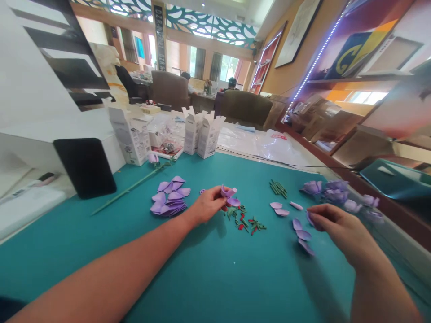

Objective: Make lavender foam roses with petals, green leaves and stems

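Observation:
My left hand (212, 204) pinches a small purple flower piece (229, 193) near the middle of the green mat (202, 278). Just right of and below it lie small green and red parts (244, 220). A pile of purple petals (170, 202) rests left of that hand. On the right, my right hand (332, 222) holds a single purple petal (310, 219) between thumb and fingers. Loose purple petals (303, 234) lie in a row beside it, with paler petals (279, 209) a little further left.
Short green stems (278, 189) lie behind the pale petals. Finished purple flowers (335, 193) are at the right edge. A long-stemmed flower (134, 184), a black tablet-like panel (85, 168) and white boxes (207, 134) stand or lie toward the back left. People sit in the background.

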A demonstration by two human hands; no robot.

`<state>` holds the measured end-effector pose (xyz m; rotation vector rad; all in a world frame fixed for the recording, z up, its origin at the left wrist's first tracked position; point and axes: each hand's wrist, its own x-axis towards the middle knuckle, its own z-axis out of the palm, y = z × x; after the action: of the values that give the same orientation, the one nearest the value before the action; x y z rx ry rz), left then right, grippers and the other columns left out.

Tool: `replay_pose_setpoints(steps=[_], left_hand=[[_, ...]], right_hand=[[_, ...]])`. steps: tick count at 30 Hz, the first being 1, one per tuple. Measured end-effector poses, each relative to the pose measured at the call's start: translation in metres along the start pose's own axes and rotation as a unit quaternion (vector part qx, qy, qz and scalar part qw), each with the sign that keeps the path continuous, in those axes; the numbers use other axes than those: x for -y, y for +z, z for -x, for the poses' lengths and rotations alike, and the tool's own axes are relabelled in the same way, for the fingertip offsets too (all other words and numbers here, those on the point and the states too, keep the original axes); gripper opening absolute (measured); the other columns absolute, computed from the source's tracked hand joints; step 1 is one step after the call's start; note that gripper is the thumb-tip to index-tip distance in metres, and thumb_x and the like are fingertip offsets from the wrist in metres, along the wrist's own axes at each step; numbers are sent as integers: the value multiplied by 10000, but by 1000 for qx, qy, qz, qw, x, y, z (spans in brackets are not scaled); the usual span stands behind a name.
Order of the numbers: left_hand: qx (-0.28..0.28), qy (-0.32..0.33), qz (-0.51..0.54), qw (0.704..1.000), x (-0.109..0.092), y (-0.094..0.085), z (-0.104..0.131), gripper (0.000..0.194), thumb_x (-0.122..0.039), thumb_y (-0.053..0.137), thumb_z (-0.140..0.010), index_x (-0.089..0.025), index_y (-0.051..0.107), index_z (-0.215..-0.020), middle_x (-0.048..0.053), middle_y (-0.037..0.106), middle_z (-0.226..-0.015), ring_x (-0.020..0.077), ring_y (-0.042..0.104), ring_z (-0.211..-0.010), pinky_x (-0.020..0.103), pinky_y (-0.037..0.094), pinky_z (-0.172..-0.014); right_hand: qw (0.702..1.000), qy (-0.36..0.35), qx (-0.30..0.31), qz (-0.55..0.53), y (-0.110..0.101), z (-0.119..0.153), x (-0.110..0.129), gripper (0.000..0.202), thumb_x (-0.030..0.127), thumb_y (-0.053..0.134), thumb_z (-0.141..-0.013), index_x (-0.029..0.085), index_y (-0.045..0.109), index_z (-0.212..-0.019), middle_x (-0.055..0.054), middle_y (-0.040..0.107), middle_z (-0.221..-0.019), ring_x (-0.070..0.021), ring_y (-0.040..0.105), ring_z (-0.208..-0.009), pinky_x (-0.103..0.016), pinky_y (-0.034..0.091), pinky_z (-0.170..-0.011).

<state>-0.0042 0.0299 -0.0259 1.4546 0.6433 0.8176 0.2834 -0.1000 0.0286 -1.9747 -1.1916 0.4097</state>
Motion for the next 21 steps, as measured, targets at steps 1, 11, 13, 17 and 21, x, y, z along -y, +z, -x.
replay_pose_setpoints(steps=[1, 11, 13, 17, 21], left_hand=[[4, -2, 5, 1000, -1, 0, 1, 334, -341, 616, -754, -148, 588, -1025, 25, 600, -811, 114, 553, -676, 289, 463, -701], [31, -10, 4, 999, -6, -1, 4, 349, -401, 625, -781, -149, 606, -1022, 22, 593, -783, 112, 540, -676, 266, 432, -686], [33, -10, 9, 999, -5, -1, 5, 333, -382, 621, -786, -150, 609, -1024, 23, 593, -799, 115, 540, -696, 265, 429, -694], [36, -19, 24, 999, -3, 0, 5, 290, -326, 621, -787, -154, 604, -1020, 17, 588, -806, 110, 534, -708, 262, 427, -706], [36, -23, 22, 999, -5, 1, 5, 272, -307, 625, -782, -155, 591, -1005, 16, 582, -797, 114, 532, -716, 267, 429, -711]], right_hand=[[1000, -15, 11, -21, 6, 0, 14, 293, 444, 619, -601, 199, 633, -760, -17, 619, -585, -174, 565, -542, -279, 439, -487], [971, -177, 162, -23, 103, 0, 81, 228, 384, 424, -827, 221, 575, -877, 63, 440, -523, -112, 420, -450, -236, 350, -446], [967, -186, 170, -29, 112, 0, 73, 248, 371, 426, -837, 218, 587, -948, 57, 456, -550, -118, 428, -484, -239, 360, -467], [974, -144, 156, -82, 117, -3, 61, 229, 413, 569, -762, 204, 579, -856, 37, 525, -606, -120, 459, -525, -236, 376, -477], [975, -149, 142, -81, 114, -3, 61, 217, 413, 610, -737, 196, 602, -731, 14, 574, -617, -121, 475, -539, -239, 373, -496]])
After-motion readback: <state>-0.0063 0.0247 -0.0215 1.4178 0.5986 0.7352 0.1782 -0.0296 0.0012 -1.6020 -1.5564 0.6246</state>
